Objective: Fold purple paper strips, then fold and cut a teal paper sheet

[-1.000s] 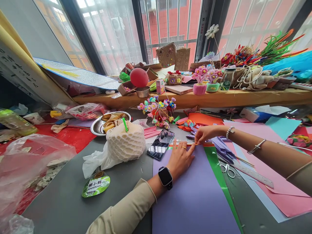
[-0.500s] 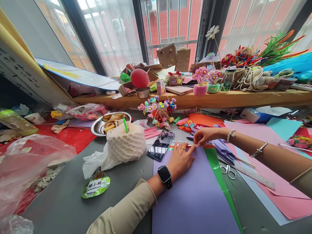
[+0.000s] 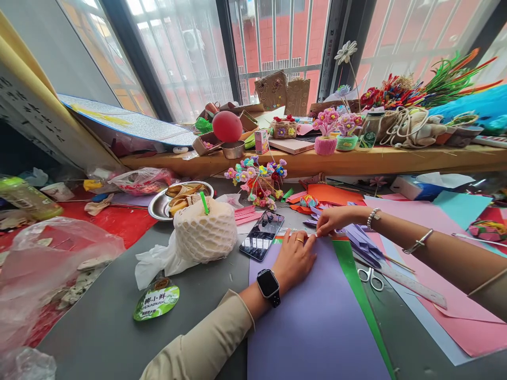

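My left hand lies on a large purple sheet of paper, fingers stretched toward its far edge, a ring on one finger and a smartwatch at the wrist. Beside it, my right hand reaches in from the right, its fingertips pinched together at the same far edge, almost touching the left fingers. What the pinch holds is too small to make out. A green strip shows along the sheet's right side, with a thin orange band at the top. Left of the hands rests a dark phone.
Right of the sheet lie scissors, a ruler, folded purple strips and pink paper. A net-wrapped coconut with a green straw, a metal bowl and paper flowers stand left and behind. A crowded wooden sill runs behind.
My right hand's pinched fingers have shifted very slightly at the paper's far edge. My left hand stays almost still on the sheet.
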Available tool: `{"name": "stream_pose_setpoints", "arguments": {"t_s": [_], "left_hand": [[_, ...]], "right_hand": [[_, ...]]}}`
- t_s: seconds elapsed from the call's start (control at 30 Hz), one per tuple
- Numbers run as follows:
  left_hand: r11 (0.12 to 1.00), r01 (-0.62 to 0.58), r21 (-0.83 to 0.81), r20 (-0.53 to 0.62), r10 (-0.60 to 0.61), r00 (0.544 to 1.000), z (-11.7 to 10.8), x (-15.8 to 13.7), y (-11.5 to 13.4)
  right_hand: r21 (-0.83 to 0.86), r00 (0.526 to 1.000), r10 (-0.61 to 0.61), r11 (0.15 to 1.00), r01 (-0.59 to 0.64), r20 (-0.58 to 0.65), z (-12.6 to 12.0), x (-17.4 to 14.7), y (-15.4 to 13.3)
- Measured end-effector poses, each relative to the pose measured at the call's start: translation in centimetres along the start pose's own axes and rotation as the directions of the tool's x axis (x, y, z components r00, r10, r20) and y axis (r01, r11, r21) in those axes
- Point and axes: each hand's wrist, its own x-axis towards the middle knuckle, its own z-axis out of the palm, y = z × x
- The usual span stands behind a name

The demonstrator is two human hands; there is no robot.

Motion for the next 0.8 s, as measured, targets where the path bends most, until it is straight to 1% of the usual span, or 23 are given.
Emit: {"name": "stream_pose_setpoints", "arguments": {"t_s": [0.1, 0.3, 0.43, 0.8], "left_hand": [[1.000, 0.007, 0.011, -0.020, -0.006, 1.000, 0.1, 0.0, 0.1], [1.000, 0.015, 0.008, -0.045, -0.015, 0.999, 0.1, -0.1, 0.2], [1.000, 0.007, 0.011, -0.052, -0.006, 0.999, 0.1, -0.2, 0.2], [1.000, 0.010, 0.013, -0.040, -0.009, 0.999, 0.1, -0.2, 0.2]], "right_hand": [[0.024, 0.998, 0.033, 0.999, -0.034, 0.055, 0.0, 0.4, -0.1], [0.225, 0.996, 0.022, 0.973, -0.041, 0.088, 0.3, 0.6, -0.1], [0.306, 0.994, 0.019, 0.951, -0.051, 0.106, 0.5, 0.6, 0.4], [0.317, 0.998, 0.006, 0.948, -0.027, 0.067, 0.9, 1.1, 1.0]]}}
